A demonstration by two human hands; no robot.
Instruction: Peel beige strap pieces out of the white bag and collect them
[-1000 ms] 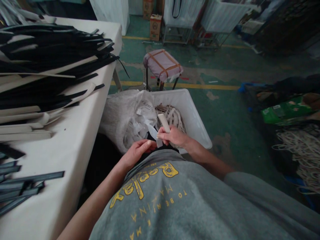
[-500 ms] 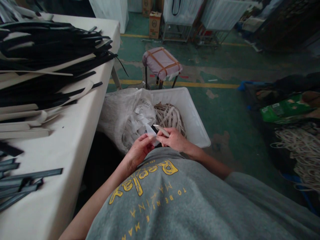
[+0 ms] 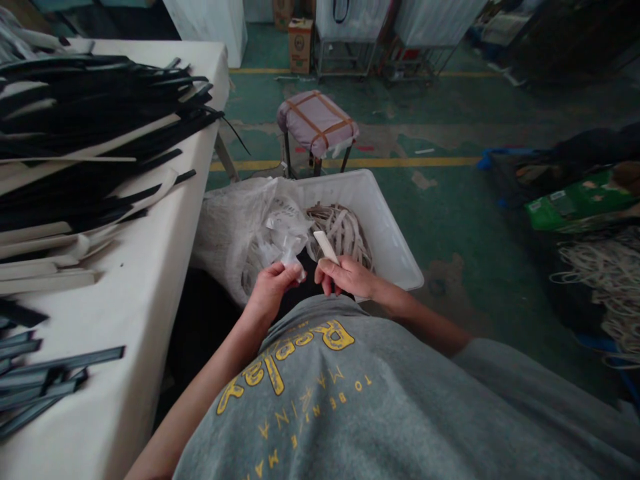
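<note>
My left hand (image 3: pixel 274 285) is closed on a crumpled piece of translucent white film (image 3: pixel 295 262), pinched between thumb and fingers. A short gap to the right, my right hand (image 3: pixel 346 276) grips a flat white strip (image 3: pixel 326 247), whose squared end points up and away from me. Both hands are in front of my shirt, over the near side of a white plastic tub (image 3: pixel 395 233). Coiled pale strips (image 3: pixel 343 230) lie in the tub. Just beyond my left hand is a clear plastic bag (image 3: pixel 235 220) with pale scraps inside.
On my left, a white table (image 3: pixel 165 280) bears a heap of black and cream strips (image 3: pixel 100 127) and shorter dark pieces (image 3: pixel 45 373). A padded stool (image 3: pixel 317 123) stands behind the tub. To the right are a green bag (image 3: pixel 575 200) and tangled pale cords (image 3: pixel 600 280).
My hands have moved apart. The film, earlier spread between them, is now bunched in my left hand. The white strip in my right hand has tilted more upright.
</note>
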